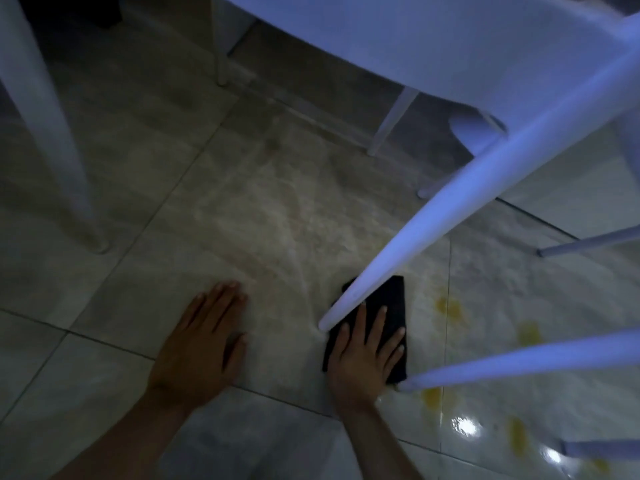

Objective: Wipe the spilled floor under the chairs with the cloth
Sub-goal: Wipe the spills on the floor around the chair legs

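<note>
A folded black cloth (pixel 389 306) lies flat on the pale tiled floor (pixel 242 220) between two white chair legs. My right hand (pixel 363 358) presses on its near half, fingers spread, palm down. My left hand (pixel 204 344) rests flat on bare tile to the left, fingers apart, holding nothing. Yellow spill patches (pixel 450 308) dot the floor to the right of the cloth, with more spill drops (pixel 433 396) by the nearer chair leg. Faint smeared streaks cross the tile beyond the cloth.
A white chair (pixel 450 46) leans over the scene; one chair leg (pixel 450 220) comes down at the cloth's left edge, another leg (pixel 519 362) at its near right corner. A further white leg (pixel 45 133) stands at the left. Thin metal legs (pixel 588 240) show at the right.
</note>
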The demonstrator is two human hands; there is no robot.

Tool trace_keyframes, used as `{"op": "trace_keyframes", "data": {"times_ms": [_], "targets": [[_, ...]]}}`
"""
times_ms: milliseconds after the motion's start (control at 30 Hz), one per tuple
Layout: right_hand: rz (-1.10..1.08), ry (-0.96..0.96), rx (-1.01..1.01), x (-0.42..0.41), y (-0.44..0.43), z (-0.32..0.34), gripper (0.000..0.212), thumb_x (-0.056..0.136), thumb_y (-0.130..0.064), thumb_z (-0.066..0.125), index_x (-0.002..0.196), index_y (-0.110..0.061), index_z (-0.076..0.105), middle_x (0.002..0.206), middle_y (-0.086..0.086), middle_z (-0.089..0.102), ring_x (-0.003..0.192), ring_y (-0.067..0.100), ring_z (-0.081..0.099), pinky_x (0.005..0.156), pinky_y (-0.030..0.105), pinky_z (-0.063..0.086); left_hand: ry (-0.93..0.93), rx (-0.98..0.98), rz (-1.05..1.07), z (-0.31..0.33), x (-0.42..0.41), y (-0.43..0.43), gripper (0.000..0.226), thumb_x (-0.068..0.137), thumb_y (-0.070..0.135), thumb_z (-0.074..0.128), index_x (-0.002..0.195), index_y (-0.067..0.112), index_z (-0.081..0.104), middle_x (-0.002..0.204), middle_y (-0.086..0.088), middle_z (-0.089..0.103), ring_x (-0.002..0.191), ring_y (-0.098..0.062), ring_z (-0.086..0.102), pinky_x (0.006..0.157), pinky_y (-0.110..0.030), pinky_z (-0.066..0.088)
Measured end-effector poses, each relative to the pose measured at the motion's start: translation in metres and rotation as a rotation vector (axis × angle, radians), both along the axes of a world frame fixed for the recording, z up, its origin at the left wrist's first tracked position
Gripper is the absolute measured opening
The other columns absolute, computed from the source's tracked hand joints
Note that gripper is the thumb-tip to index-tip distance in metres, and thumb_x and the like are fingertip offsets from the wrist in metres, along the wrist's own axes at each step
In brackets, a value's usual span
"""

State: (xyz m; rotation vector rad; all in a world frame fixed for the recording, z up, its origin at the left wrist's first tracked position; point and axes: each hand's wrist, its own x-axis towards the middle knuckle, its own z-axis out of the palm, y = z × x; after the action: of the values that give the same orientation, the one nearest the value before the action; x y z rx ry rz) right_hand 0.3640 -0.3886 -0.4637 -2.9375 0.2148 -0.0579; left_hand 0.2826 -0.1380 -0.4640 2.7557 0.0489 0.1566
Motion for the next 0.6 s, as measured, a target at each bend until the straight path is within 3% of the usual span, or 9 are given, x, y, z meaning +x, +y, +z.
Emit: {"op": "trace_keyframes", "data": {"times_ms": [67, 167, 200, 267, 300, 367, 467, 533, 600], "targets": [[0.041, 0.011, -0.012, 0.042, -0.013, -0.002, 0.059, 0.101, -0.047, 0.031, 0.156, -0.027, 0.038, 0.165, 0.011, 0.033, 0.149, 0.052, 0.024, 0.119, 0.065, 0.021, -0.011, 0.008, 0.002, -0.002, -0.001, 0.000, 0.064, 0.100, 0.042, 0.041, 0.156, 0.012, 0.042, 0.168, -0.006, 0.032, 0.157, -0.024, 0.029, 0.127, -0.047, 0.026], [-0.115, -0.008, 0.026, 0.113, -0.020, 0.009, 0.064, 0.101, -0.054, 0.013, 0.159, -0.026, 0.018, 0.163, 0.021, 0.031, 0.148, 0.057, 0.022, 0.119, 0.072, 0.013, -0.031, 0.027, 0.000, -0.004, -0.002, 0.000, 0.064, 0.100, 0.041, 0.043, 0.157, 0.012, 0.040, 0.169, -0.006, 0.031, 0.157, -0.025, 0.028, 0.125, -0.049, 0.028], [-0.163, -0.013, 0.043, 0.137, -0.022, 0.005, 0.065, 0.103, -0.054, 0.010, 0.158, -0.022, 0.015, 0.164, 0.027, 0.024, 0.149, 0.057, 0.015, 0.119, 0.073, -0.001, -0.037, 0.030, 0.001, -0.004, -0.002, -0.001, 0.064, 0.100, 0.041, 0.044, 0.157, 0.011, 0.040, 0.168, -0.007, 0.032, 0.157, -0.026, 0.029, 0.125, -0.049, 0.029], [-0.139, 0.078, 0.131, 0.172, -0.022, -0.008, 0.070, 0.103, -0.056, 0.014, 0.163, -0.021, 0.003, 0.170, 0.022, 0.000, 0.153, 0.044, -0.014, 0.110, 0.053, -0.036, -0.042, 0.036, 0.009, -0.005, -0.002, -0.002, 0.063, 0.101, 0.041, 0.044, 0.156, 0.010, 0.042, 0.168, -0.008, 0.033, 0.157, -0.026, 0.029, 0.125, -0.050, 0.030], [-0.083, 0.108, 0.169, 0.180, -0.015, -0.013, 0.071, 0.103, -0.059, 0.015, 0.164, -0.025, 0.001, 0.171, 0.014, -0.005, 0.155, 0.036, -0.018, 0.109, 0.041, -0.040, -0.049, 0.037, 0.009, -0.006, -0.002, -0.002, 0.063, 0.101, 0.040, 0.044, 0.155, 0.010, 0.043, 0.167, -0.008, 0.033, 0.157, -0.026, 0.029, 0.124, -0.050, 0.030], [0.099, 0.088, 0.125, 0.182, 0.009, -0.009, 0.065, 0.104, -0.058, 0.019, 0.163, -0.032, 0.010, 0.171, 0.002, 0.001, 0.155, 0.024, -0.014, 0.114, 0.030, -0.032, -0.060, 0.037, 0.002, -0.006, -0.002, -0.003, 0.063, 0.100, 0.040, 0.045, 0.154, 0.009, 0.044, 0.167, -0.008, 0.035, 0.156, -0.027, 0.030, 0.124, -0.050, 0.030], [0.537, 0.078, -0.054, 0.157, 0.038, 0.014, 0.061, 0.103, -0.055, 0.020, 0.162, -0.040, 0.014, 0.172, -0.004, 0.005, 0.155, 0.039, -0.005, 0.123, 0.049, -0.010, -0.050, 0.052, 0.003, -0.004, -0.001, -0.002, 0.064, 0.100, 0.041, 0.042, 0.155, 0.008, 0.042, 0.167, -0.009, 0.034, 0.156, -0.028, 0.030, 0.125, -0.049, 0.026], [0.826, 0.147, 0.038, 0.141, 0.022, 0.022, 0.057, 0.109, -0.045, 0.026, 0.163, -0.031, 0.015, 0.170, -0.019, 0.002, 0.158, 0.022, -0.002, 0.128, 0.042, 0.008, -0.037, 0.055, -0.005, -0.003, -0.002, -0.003, 0.065, 0.101, 0.042, 0.040, 0.156, 0.008, 0.041, 0.168, -0.009, 0.033, 0.156, -0.027, 0.029, 0.126, -0.048, 0.025], [0.910, 0.213, -0.012, 0.120, -0.013, 0.023, 0.056, 0.108, -0.045, 0.035, 0.161, -0.034, 0.021, 0.169, -0.021, 0.002, 0.157, 0.008, -0.004, 0.129, 0.041, 0.005, -0.034, 0.053, -0.002, -0.001, -0.002, -0.003, 0.065, 0.101, 0.042, 0.040, 0.156, 0.008, 0.041, 0.168, -0.008, 0.033, 0.156, -0.027, 0.030, 0.126, -0.048, 0.025]]}}
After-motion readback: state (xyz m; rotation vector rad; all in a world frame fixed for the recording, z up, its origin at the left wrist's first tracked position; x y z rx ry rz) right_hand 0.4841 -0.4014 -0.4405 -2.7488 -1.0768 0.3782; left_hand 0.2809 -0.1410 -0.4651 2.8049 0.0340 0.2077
